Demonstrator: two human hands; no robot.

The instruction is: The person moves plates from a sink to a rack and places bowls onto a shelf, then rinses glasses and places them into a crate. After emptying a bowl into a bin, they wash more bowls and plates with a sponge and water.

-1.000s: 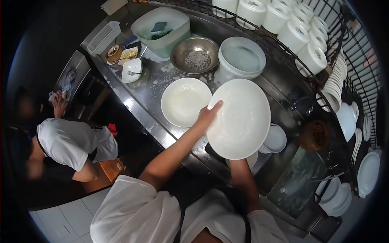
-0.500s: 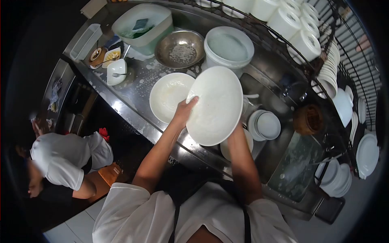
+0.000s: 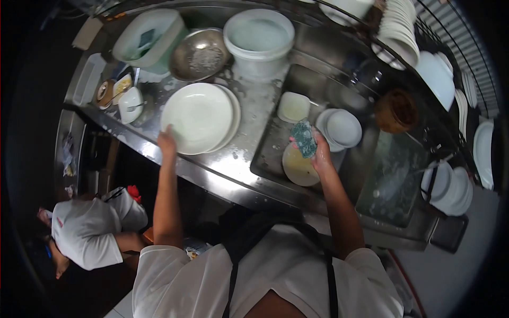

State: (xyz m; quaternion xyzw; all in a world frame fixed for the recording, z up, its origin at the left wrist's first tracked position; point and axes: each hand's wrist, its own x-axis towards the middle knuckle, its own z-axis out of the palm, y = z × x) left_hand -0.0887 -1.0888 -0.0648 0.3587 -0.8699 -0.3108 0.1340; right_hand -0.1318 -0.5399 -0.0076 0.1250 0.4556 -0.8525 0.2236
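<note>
My left hand [image 3: 166, 141] grips the near left rim of a white plate [image 3: 197, 119], its thumb on the upper face. This plate overlaps a second white plate [image 3: 233, 122] on the steel counter. Over the sink, my right hand [image 3: 319, 153] is closed around a wet, foamy green scouring pad [image 3: 304, 139]. Below the pad lies a round dish with yellowish liquid [image 3: 298, 168], partly covered by my fingers. A small square dish [image 3: 294, 107] and stacked white bowls [image 3: 343, 129] sit in the sink close to that hand.
Behind the plates stand a steel bowl [image 3: 200, 55], a white bucket of cloudy water [image 3: 259, 40] and a plastic tub [image 3: 151, 42]. Small used dishes [image 3: 130, 104] lie at left. A wooden container [image 3: 395, 111] and a rack [image 3: 424, 47] are at right. Another person [image 3: 87, 233] bends at lower left.
The plate, held up and tilted before, now lies over the other plate at left, my left hand still on its rim. My right hand, formerly behind it, shows over the sink with the pad.
</note>
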